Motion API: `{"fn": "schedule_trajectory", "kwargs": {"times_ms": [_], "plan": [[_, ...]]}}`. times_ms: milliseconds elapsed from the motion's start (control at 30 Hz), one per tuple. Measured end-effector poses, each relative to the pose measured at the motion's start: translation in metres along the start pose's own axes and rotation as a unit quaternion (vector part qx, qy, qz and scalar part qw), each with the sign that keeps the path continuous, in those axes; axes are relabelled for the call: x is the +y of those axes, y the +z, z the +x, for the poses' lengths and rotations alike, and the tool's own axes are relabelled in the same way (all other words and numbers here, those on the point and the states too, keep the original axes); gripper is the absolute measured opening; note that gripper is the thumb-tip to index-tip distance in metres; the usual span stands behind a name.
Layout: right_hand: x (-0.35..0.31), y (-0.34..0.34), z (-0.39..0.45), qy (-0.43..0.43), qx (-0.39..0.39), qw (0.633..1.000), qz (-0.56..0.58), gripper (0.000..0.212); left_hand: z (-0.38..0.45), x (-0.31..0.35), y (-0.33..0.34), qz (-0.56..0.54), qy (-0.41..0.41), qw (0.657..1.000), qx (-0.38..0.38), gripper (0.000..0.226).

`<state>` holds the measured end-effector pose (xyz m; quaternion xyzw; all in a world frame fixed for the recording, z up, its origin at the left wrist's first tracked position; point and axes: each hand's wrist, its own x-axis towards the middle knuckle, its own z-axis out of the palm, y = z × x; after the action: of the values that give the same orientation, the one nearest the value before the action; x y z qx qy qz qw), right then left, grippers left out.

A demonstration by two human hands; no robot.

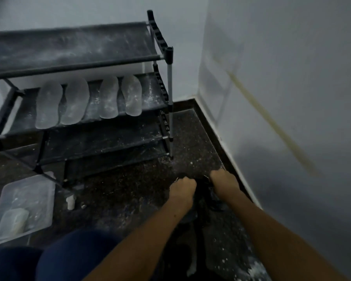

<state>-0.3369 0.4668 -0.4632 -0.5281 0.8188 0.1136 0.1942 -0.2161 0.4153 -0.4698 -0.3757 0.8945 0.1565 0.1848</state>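
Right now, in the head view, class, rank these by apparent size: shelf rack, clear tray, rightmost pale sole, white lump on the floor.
1. shelf rack
2. clear tray, nearer the camera
3. rightmost pale sole
4. white lump

black rack (79, 49), pale translucent soles (49, 106), dark speckled floor (130, 189)

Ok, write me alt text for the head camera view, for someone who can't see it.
A person's left hand and right hand grip a dark crumpled thing down near a speckled floor by a white wall. Behind stands a dusty black rack with four pale sole-shaped pieces on its second shelf.
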Motion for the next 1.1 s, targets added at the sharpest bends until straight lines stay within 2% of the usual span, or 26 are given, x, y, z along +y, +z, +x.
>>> {"fn": "schedule_trajectory", "kwargs": {"times_ms": [67, 200, 333, 600, 867, 1000, 1100], "plan": [[0.004, 0.021, 0.01, 0.009, 0.003, 1.0, 0.016, 0.022, 0.015, 0.01, 0.02, -0.012, 0.0, 1.0, -0.005, 0.029], [0.016, 0.066, 0.019, 0.038, -0.019, 0.997, 0.07, 0.023, 0.036, 0.024, 0.063, -0.053, 0.007, 0.998, -0.028, 0.045], [0.026, 0.108, 0.014, 0.068, -0.043, 0.989, 0.121, 0.027, 0.044, 0.036, 0.1, -0.051, 0.02, 0.996, -0.069, 0.027], [0.031, 0.149, -0.003, 0.141, -0.105, 0.967, 0.185, 0.03, 0.041, 0.056, 0.15, -0.07, 0.053, 0.987, -0.135, 0.027], [0.021, 0.163, -0.008, 0.165, -0.122, 0.961, 0.182, 0.028, 0.037, 0.056, 0.173, -0.157, 0.043, 0.966, -0.202, 0.035], [0.015, 0.155, 0.0, 0.156, -0.147, 0.964, 0.157, 0.027, 0.036, 0.041, 0.161, -0.231, -0.004, 0.956, -0.183, 0.031], [0.002, 0.131, 0.017, 0.142, -0.144, 0.97, 0.137, 0.03, 0.045, 0.008, 0.126, -0.24, -0.026, 0.958, -0.154, 0.028]]}}
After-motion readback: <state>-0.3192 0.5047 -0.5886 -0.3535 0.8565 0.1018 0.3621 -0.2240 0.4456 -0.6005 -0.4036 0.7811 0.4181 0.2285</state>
